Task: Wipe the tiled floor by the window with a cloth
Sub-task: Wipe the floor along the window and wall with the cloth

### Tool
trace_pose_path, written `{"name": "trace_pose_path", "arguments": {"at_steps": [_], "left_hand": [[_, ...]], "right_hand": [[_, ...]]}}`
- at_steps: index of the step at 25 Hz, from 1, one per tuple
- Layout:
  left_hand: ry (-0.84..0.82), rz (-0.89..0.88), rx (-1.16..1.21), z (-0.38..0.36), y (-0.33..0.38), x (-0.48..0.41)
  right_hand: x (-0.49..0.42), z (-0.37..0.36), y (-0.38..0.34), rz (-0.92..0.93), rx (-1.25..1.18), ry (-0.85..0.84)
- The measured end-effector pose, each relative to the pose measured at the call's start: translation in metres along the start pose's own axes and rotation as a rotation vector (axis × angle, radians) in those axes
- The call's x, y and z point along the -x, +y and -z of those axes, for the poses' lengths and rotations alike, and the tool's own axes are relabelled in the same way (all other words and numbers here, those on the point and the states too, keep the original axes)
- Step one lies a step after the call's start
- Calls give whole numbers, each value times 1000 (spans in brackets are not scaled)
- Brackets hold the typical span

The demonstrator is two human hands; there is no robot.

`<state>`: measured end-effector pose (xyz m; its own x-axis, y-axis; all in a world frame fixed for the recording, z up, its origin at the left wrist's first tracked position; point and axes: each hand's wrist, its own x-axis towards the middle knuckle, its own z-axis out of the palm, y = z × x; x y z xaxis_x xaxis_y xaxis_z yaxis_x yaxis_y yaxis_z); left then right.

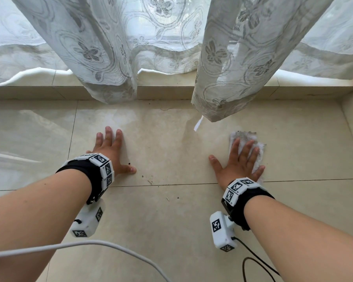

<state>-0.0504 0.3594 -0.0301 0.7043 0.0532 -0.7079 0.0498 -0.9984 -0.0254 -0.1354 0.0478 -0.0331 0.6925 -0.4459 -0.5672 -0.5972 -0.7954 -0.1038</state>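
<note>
**A:** Is there any writing to read?

**B:** Hardly any. The left wristband (102,167) and the right wristband (238,188) are black straps carrying white blocks printed with black-and-white square code marks. The same marks are on the small white box (88,220) under the left wrist and the one (222,228) under the right. There are tiny characters beside some of the marks, but they are too small to make out. A little white tag (198,123) hangs from the curtain hem, and I can't see any print on it.

**A:** And the cloth?

**B:** The cloth (243,136) is white and fuzzy, with a ragged far edge that is grey and speckled with dirt. It lies flat on the floor (171,220), on the right, near the hem of the right fold of the lace curtain (232,68).

**A:** How is the grip?

**B:** The right hand (240,159) presses down on the cloth with straight, spread fingers. Its thumb rests on bare tile, and nothing is curled round the cloth. The left hand (110,151) lies flat on bare tile with its fingers straight, holding nothing, well apart from the cloth.

**A:** What does the floor look like?

**B:** It has glossy beige tiles with thin dark joints. Dark crumbs (149,181) lie between the hands, close to a joint. A low tiled step (165,92) runs behind, with the curtain draped over it. A white cable (110,244) crosses the lower left, and a black cable (257,259) leaves the right box.
</note>
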Motion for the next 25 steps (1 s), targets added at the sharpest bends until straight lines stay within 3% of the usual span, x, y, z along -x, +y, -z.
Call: {"name": "trace_pose_path", "arguments": {"at_steps": [16,22,25], "left_hand": [[-2,-20,-17,0,10,-5],[9,-47,-21,2,19,-9],[10,-54,-25,5,24,-10]], "right_hand": [[48,-46,-50,588,265,-116],[48,-48,-49,622,260,-125],[42,-42,-44,555,201,-105]]}}
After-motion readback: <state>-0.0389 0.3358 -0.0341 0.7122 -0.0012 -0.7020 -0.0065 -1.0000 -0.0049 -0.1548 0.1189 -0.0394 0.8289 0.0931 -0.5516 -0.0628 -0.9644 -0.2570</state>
